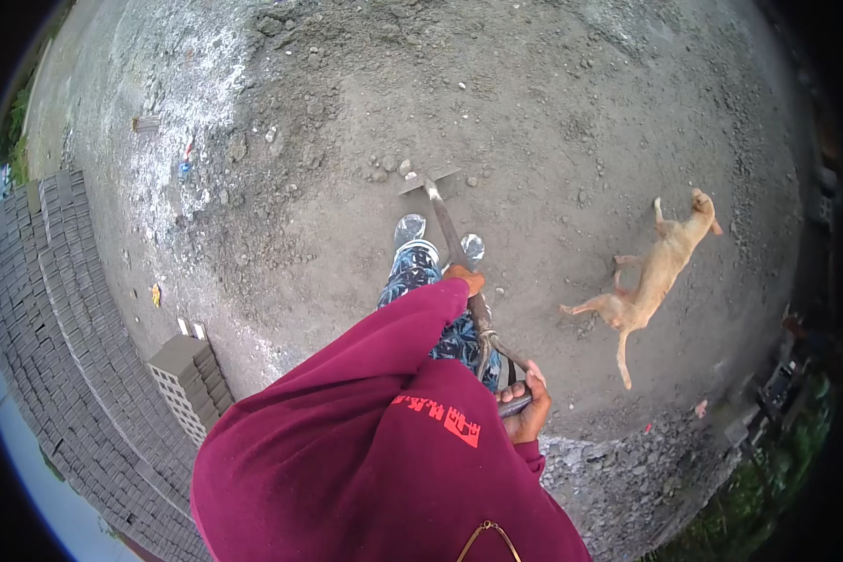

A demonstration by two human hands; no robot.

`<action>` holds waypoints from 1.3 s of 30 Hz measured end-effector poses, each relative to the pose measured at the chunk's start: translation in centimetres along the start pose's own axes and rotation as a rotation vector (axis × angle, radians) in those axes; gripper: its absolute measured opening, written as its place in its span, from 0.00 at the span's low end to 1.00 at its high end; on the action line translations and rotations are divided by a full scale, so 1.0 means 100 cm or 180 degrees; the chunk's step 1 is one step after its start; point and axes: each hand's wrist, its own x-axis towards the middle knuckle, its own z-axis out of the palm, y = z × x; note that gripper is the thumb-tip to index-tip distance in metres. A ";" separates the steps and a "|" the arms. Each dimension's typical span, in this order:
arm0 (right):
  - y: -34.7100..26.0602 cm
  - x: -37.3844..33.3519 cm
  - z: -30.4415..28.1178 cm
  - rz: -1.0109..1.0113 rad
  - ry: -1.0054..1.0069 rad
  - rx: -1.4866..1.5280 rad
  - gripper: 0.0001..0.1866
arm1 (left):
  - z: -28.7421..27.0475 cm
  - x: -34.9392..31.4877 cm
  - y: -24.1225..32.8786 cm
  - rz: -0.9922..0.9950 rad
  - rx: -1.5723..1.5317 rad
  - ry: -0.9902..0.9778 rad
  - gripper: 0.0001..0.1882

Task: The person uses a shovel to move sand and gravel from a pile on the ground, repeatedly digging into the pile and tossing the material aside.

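Head view: one shovel (447, 227), two shoes (409, 228), one tan dog (665, 267).
Left hand (464, 279): grip wrapped round the shaft.
Right hand (531, 407): grip curled round the handle's end.
Around: grey blocks (66, 347) stacked left; stones (389, 164) beside the blade.
Shovel: ahead of the shoes, blade foremost; brown shaft, whitish near the blade.

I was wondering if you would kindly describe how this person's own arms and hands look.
The sleeves are maroon. The left sleeve is loose and creased, with no print visible, and reaches nearly to the left hand. Only a short stretch of the right sleeve shows below the right hand. Both hands are bare, with no gloves.
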 end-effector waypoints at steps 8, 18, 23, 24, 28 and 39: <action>0.026 -0.010 -0.050 -0.0516 -0.0176 -0.0063 0.22 | -0.003 -0.080 -0.013 0.0228 -0.1016 0.0203 0.35; 0.151 0.004 0.055 -0.0290 -0.0290 0.0035 0.24 | -0.146 0.031 -0.041 -0.0102 -0.0608 -0.0490 0.21; 0.160 -0.056 -0.018 -0.0863 0.0012 -0.0180 0.25 | -0.062 -0.040 -0.103 0.0294 -0.0724 -0.0695 0.35; 0.162 -0.069 -0.026 -0.0962 -0.0021 -0.0226 0.26 | -0.037 -0.030 -0.128 0.0490 -0.0854 -0.0407 0.35; 0.177 -0.084 -0.061 -0.1130 0.0130 0.0072 0.26 | -0.015 -0.039 -0.136 0.0884 -0.0352 -0.0179 0.31; 0.231 -0.047 -0.009 -0.0501 0.0168 0.0977 0.18 | -0.094 -0.052 -0.063 0.1023 0.1346 -0.0982 0.35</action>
